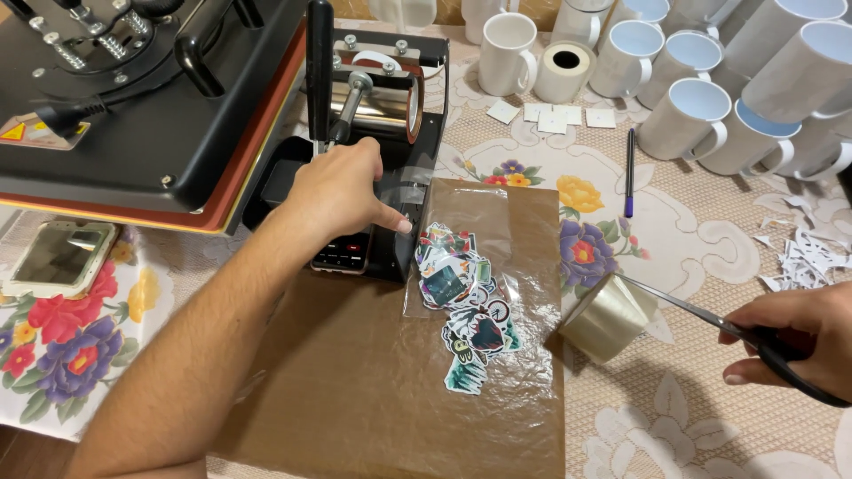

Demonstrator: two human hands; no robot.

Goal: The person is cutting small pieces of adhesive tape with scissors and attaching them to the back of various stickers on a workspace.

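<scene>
My left hand [342, 191] rests against the front of a black mug press [382, 106], its index finger pressing a strip of clear tape onto the press's front face. My right hand [799, 341] grips black-handled scissors [710, 315] whose blades point left and touch a roll of clear tape [608, 317] lying on its side. A pile of cut-out colourful stickers [461, 302] lies in a clear sleeve on a sheet of brown paper [355, 390], between the two hands.
A big black flat heat press [133, 98] fills the upper left. A phone [58, 257] lies at the left edge. Several white mugs [692, 98], a white tape roll [565, 71], a pen [629, 173], small white cards and paper scraps [808, 253] sit on the floral tablecloth.
</scene>
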